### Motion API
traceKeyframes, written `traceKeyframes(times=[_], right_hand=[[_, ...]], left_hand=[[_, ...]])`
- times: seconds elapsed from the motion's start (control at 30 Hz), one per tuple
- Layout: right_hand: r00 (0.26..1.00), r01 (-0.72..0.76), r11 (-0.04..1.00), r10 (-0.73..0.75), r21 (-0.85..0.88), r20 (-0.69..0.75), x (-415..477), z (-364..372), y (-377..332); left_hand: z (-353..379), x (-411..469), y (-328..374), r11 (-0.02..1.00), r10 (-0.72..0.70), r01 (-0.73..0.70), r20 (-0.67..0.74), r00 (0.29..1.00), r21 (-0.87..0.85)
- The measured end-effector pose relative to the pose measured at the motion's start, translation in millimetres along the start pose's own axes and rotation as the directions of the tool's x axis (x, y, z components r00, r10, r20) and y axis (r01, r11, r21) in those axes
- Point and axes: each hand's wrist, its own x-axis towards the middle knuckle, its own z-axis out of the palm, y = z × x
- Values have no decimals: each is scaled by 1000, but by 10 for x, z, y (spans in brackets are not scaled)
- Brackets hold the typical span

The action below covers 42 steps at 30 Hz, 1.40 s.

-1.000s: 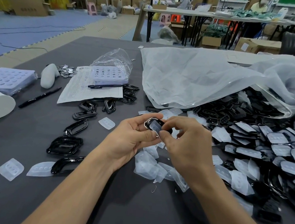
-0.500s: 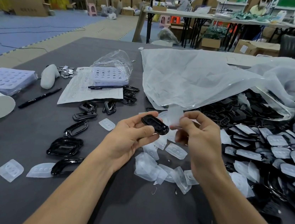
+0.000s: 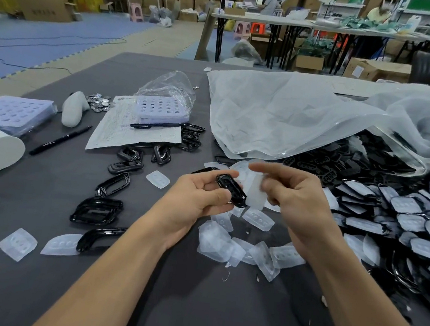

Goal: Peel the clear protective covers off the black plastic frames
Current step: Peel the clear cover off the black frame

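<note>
- Black plastic frame (image 3: 230, 190) — centre of the picture, raised above the worktop (image 3: 16, 295); glossy, thin-walled, with an open middle.
- Left hand (image 3: 198, 198): fingers and thumb curled round the left end of the frame, gripping it by its edges.
- Right hand (image 3: 298, 200): thumb and forefinger pinch the clear cover (image 3: 254, 194), a milky moulded sheet just beside the frame's right edge; motion blur hides whether a corner is attached to the frame.
- Handling, as a judgement: the frame looks light and fairly stiff, yet slender enough to flex or snap if twisted, and its gloss would show scratches — it is best held by the outer rim, as here. The cover looks feather-light, springy and slippery; a lifted corner or edge is the likely place to take hold.
- Discarded covers (image 3: 225, 245) lie on the worktop below the hands, lower centre.
- Covered frames (image 3: 414, 228) heap up at the right of the picture, spilling from a clear bag (image 3: 295, 113).
- Bare frames (image 3: 97, 210) rest at centre left.
</note>
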Motion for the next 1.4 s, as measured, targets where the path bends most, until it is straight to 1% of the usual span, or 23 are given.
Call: traceKeyframes(times=[0.1,0.2,0.27,0.37,0.57,0.7,0.8,0.9,1.0,1.07,1.2,1.3,1.4], right_hand=[[997,69,983,-73,-171,-19,-11,-19,4],[986,159,959,-166,-234,-11,-66,-4,-29],[975,209,923,-221,-324,1,-102,26,-37],[964,249,861,-265,-444,27,-112,62,-40],[966,254,848,-240,-464,90,-120,74,-30],[959,247,802,-283,-543,17,-144,145,30],[956,225,812,-290,-538,-38,-153,168,56],[956,242,839,-291,-488,-27,-127,158,65],[976,186,904,-215,-386,-33,-74,125,62],[987,139,929,-158,-343,-28,-42,100,58],[997,74,969,-63,-237,52,-26,56,42],[998,51,969,-42,-243,42,-26,39,52],[999,50,944,-51,-326,6,-52,74,69]], left_hand=[[26,-17,-8,997,-9,5,47,999,78],[49,-44,-6,990,-21,6,108,994,142],[61,-59,-9,987,-22,-2,144,989,162],[77,-67,-16,982,-24,-7,166,986,189],[68,-69,-21,965,-50,6,159,986,263],[72,-72,-12,963,-58,12,162,985,269],[76,-77,-7,967,-59,17,158,986,254],[78,-82,-6,972,-59,21,155,986,232],[75,-73,4,985,-70,46,139,988,168],[73,-69,9,990,-78,60,146,986,128],[71,-64,11,987,-85,65,132,988,150],[69,-66,10,988,-88,71,121,989,135],[68,-80,4,988,-82,63,137,987,138]])
